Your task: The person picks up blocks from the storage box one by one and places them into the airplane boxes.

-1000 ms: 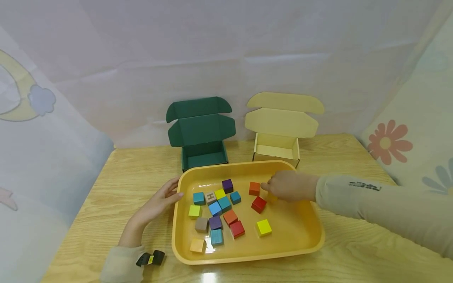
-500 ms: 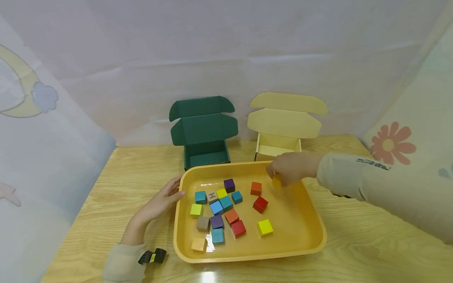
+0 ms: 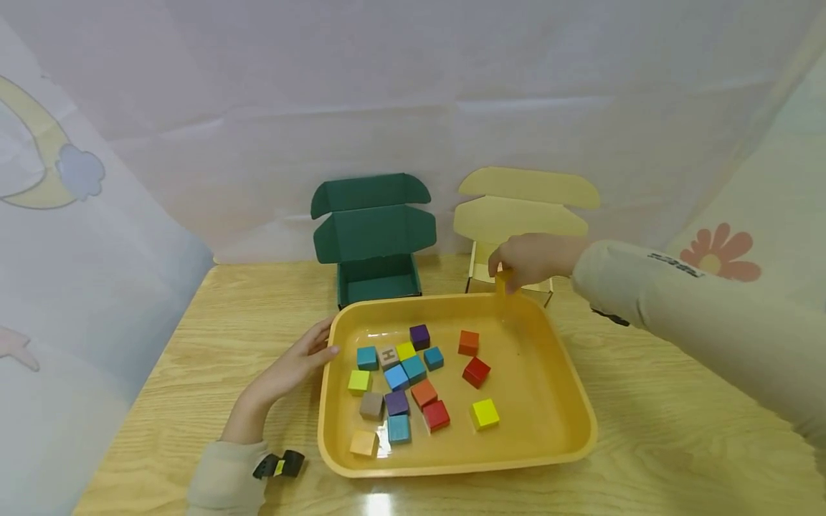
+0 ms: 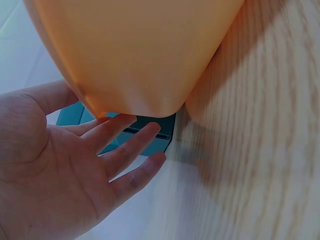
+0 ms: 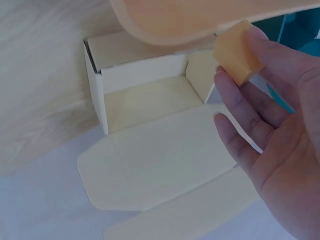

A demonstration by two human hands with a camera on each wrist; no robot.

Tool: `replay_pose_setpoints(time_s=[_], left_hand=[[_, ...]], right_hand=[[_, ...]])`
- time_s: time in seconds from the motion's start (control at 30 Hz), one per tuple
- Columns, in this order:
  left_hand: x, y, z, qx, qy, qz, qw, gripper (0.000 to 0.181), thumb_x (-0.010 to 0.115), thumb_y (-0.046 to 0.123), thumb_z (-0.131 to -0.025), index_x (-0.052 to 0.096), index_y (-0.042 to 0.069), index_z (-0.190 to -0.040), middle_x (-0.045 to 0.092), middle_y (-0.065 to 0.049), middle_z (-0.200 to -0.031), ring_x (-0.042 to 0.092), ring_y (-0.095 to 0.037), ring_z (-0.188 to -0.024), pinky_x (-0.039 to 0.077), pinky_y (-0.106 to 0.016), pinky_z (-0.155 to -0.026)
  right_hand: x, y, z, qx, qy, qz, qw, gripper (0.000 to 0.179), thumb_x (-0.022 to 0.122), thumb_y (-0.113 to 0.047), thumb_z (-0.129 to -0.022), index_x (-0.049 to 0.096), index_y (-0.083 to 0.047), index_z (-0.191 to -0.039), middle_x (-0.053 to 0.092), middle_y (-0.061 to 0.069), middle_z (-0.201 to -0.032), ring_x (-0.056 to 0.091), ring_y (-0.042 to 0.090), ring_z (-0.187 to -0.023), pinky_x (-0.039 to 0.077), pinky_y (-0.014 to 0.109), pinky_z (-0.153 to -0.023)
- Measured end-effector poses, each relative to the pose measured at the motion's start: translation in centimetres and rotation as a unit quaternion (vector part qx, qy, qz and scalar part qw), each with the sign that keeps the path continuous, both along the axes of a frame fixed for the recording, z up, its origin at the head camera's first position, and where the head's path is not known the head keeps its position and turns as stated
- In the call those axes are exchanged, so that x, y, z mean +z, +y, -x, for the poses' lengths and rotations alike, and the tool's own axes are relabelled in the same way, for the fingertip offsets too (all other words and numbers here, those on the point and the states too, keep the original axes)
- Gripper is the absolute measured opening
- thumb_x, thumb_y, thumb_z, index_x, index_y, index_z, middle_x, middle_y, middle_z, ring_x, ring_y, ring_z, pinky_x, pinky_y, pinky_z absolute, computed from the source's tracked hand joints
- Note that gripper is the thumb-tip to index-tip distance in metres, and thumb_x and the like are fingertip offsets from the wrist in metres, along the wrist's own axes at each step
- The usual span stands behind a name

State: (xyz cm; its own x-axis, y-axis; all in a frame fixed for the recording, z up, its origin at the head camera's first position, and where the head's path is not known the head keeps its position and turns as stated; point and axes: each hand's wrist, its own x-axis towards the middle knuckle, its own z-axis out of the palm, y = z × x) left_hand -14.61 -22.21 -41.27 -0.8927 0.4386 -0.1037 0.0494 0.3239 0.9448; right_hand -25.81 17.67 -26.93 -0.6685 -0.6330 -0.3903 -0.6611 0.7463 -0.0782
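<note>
Between the thumb and fingers of my right hand (image 3: 534,259), an orange-yellow wooden cube (image 5: 239,52) is pinched. It hangs above the tray's far rim, in front of the open cream box (image 5: 150,100). My left hand (image 3: 298,367) is at the left side of the yellow tray (image 3: 325,430), its thumb over the rim. In the left wrist view its fingers (image 4: 134,176) are spread and fairly straight beside the tray's outer wall. Several coloured cubes lie in the tray, among them a red cube (image 3: 476,372), a bright yellow cube (image 3: 484,413) and a purple cube (image 3: 419,337).
A green box (image 3: 379,278) stands with its lid raised behind the tray, left of the cream box. The wooden table (image 3: 193,358) meets a pale cloth backdrop (image 3: 323,129) at the back. A black strap (image 3: 279,464) is near my left sleeve.
My right hand has lifted the orange-yellow cube from the tray's right part and moved it back toward the cream box. My left hand has stayed at the tray's side.
</note>
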Motion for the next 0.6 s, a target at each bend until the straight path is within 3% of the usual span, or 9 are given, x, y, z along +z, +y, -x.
replay_pose_setpoints(time_s=[0.1,0.37,0.6], left_hand=[[-0.1,0.0,0.1,0.003,-0.002,0.002,1.0,0.064,0.049,0.025,-0.106,0.016,0.008,-0.158,0.027,-0.022,-0.158,0.026,-0.045,-0.143,0.029,-0.06,-0.111],[-0.2,0.2,-0.1,0.009,-0.011,0.004,0.9999,0.065,0.05,0.026,-0.105,0.016,0.008,-0.158,0.026,-0.021,-0.159,0.024,-0.046,-0.143,0.027,-0.061,-0.112],[-0.5,0.1,-0.3,0.014,-0.011,0.0,0.9998,0.063,0.05,0.024,-0.105,0.018,0.009,-0.158,0.028,-0.021,-0.158,0.026,-0.044,-0.143,0.028,-0.059,-0.112]], right_hand=[[0.2,0.2,0.7,-0.019,0.014,0.001,0.9997,0.038,0.077,-0.016,-0.086,0.065,-0.003,-0.12,0.07,0.01,-0.103,0.065,0.028,-0.093,0.051,0.048,-0.089],[0.1,0.8,2.4,-0.043,0.043,0.029,0.9977,0.031,0.079,-0.021,-0.086,0.065,-0.001,-0.106,0.065,0.006,-0.093,0.061,0.024,-0.084,0.052,0.046,-0.082],[-1.5,0.7,4.2,-0.095,0.036,0.056,0.9932,0.037,0.076,-0.02,-0.088,0.064,0.001,-0.117,0.066,0.015,-0.11,0.062,0.032,-0.101,0.049,0.05,-0.092]])
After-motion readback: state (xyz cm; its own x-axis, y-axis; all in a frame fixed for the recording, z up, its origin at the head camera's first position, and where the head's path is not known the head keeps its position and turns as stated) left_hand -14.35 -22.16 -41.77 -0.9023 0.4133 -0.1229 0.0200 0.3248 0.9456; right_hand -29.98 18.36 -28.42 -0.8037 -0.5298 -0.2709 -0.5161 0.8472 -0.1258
